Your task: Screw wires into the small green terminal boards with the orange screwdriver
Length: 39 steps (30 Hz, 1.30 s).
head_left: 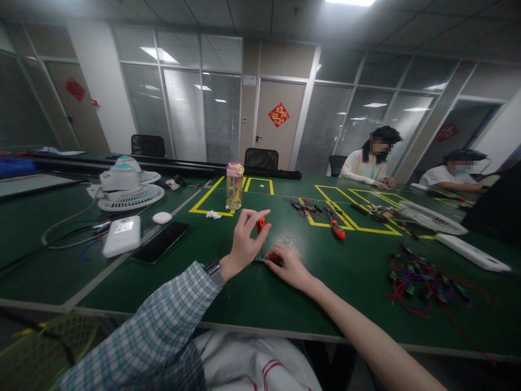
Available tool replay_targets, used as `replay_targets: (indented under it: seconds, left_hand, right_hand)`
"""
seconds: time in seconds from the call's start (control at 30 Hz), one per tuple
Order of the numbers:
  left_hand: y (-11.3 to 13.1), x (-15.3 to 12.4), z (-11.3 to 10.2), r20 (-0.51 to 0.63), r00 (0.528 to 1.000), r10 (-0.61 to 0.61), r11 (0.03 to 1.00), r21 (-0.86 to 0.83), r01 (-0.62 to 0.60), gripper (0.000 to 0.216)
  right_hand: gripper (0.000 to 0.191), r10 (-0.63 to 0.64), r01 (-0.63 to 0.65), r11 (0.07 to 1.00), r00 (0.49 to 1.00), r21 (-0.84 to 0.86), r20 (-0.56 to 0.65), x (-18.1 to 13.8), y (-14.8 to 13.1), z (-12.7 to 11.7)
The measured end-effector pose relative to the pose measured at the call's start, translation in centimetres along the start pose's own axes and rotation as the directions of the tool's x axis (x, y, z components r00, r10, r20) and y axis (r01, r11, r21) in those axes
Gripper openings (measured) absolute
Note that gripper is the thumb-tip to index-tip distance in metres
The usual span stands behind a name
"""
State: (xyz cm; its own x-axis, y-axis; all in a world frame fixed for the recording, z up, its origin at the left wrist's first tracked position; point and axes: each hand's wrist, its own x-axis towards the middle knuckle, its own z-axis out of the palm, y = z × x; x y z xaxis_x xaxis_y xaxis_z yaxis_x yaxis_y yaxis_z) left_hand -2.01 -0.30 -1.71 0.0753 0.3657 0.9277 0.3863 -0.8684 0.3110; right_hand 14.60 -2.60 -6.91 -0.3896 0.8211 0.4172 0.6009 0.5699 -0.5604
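Observation:
Near the table's middle, my left hand (246, 236) is closed loosely around a small orange-handled screwdriver (261, 222), index finger and thumb stretched past it. The screwdriver stands about upright, its thin dark shaft pointing down to a small green circuit board (259, 259) on the table. Whether the tip touches the board is too small to tell. My right hand (288, 264) rests on the table, its curled fingertips pinching the board's right edge. My fingers hide part of the board.
A pink-lidded bottle (234, 187) and crumpled tissue (213, 215) stand ahead. On the left lie a phone (161, 243), a white power bank (122, 237) and a fan (130, 196). Wired boards (421, 277) lie right, another screwdriver (337, 230) ahead-right. Two people (368, 163) sit across.

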Motion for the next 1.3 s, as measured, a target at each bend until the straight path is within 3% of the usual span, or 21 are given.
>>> replay_targets:
  seconds: [0.3, 0.53, 0.73, 0.97, 1.2, 1.3]
  left_hand:
    - [0.27, 0.22, -0.2, 0.067, 0.998, -0.014, 0.995, -0.093, 0.02, 0.036]
    - [0.3, 0.6, -0.22, 0.03, 0.997, -0.067, 0.998, -0.019, 0.067, 0.022]
    - [0.27, 0.29, -0.25, 0.059, 0.998, -0.032, 0.994, -0.107, 0.038, 0.034]
    - [0.16, 0.27, -0.07, -0.023, 0.999, -0.037, 0.999, -0.023, 0.036, 0.026]
    - [0.26, 0.22, -0.12, 0.037, 0.999, -0.025, 0.997, -0.075, 0.028, 0.035]
    - [0.21, 0.2, -0.1, 0.008, 1.0, -0.03, 0.996, -0.084, 0.031, 0.031]
  right_hand:
    - [0.006, -0.001, 0.001, 1.0, 1.0, 0.0, 0.006, 0.07, 0.04, -0.02]
    - [0.006, 0.002, -0.002, 1.0, 1.0, -0.002, 0.007, -0.01, -0.13, -0.16]
    - [0.006, 0.0, 0.0, 1.0, 1.0, 0.009, 0.011, 0.01, -0.18, -0.18]
    - [0.006, 0.006, -0.006, 1.0, 1.0, -0.007, 0.007, 0.02, -0.12, -0.11]
    - [0.006, 0.004, -0.004, 1.0, 1.0, 0.001, 0.011, 0.03, -0.06, -0.09]
    - [0.006, -0.003, 0.003, 1.0, 1.0, 0.004, 0.008, 0.06, -0.05, -0.1]
